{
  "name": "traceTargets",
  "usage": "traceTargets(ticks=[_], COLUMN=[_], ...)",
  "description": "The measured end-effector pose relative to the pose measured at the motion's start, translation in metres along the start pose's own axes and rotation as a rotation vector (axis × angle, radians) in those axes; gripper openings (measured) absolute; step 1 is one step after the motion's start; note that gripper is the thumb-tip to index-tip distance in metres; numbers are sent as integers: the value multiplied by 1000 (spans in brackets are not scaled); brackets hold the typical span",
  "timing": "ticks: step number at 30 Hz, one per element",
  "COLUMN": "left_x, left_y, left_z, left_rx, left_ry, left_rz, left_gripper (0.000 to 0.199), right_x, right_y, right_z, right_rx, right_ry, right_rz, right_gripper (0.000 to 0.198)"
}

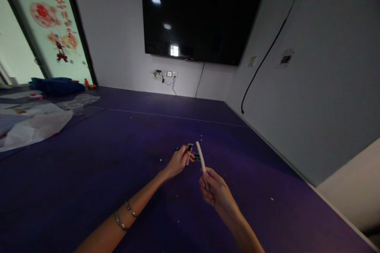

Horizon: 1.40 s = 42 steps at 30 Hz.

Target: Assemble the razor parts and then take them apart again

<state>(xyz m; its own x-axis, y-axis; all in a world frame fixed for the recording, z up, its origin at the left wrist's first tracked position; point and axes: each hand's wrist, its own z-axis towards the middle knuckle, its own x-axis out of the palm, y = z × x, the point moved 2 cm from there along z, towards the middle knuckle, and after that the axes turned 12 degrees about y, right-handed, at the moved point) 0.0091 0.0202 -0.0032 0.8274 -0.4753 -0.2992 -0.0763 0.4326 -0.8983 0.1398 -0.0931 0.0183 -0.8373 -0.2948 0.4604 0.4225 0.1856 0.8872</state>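
Toward the middle of the purple surface, my left hand is closed around a small dark tool with a silvery crosswise head. Its exact kind is too small to make out. To its right, my right hand grips the lower end of a pale, slightly curved stick. The stick points up and away, its upper end free and close to the tool. Another small dark item shows partly behind the stick, near my left fingertips. Tiny pale bits lie scattered around both hands.
Clear plastic and a white bag lie at the left, with a blue cloth bundle and a small orange object behind. A television hangs on the far wall. A black cable dangles along the right wall.
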Motion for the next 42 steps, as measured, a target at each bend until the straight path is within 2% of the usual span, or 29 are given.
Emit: traceTargets(ticks=[4, 9, 17, 25, 42], left_x=[0, 0, -3, -4, -2], left_y=[-7, -17, -8, -21, -10], left_z=[-1, -2, 0, -2, 0], left_rx=[-5, 28, 0, -9, -14], left_ry=[3, -4, -10, -38, -59], left_rz=[10, 89, 155, 218, 172], left_gripper=[18, 15, 14, 14, 15], right_x=[13, 21, 26, 24, 26], right_y=[-10, -13, -29, -21, -20], right_z=[6, 13, 11, 15, 15], right_rx=[-1, -36, -20, -44, -46], right_ry=[-40, -30, -66, -74, -74], right_rz=[118, 157, 111, 87, 111], right_gripper=[37, 39, 37, 37, 36])
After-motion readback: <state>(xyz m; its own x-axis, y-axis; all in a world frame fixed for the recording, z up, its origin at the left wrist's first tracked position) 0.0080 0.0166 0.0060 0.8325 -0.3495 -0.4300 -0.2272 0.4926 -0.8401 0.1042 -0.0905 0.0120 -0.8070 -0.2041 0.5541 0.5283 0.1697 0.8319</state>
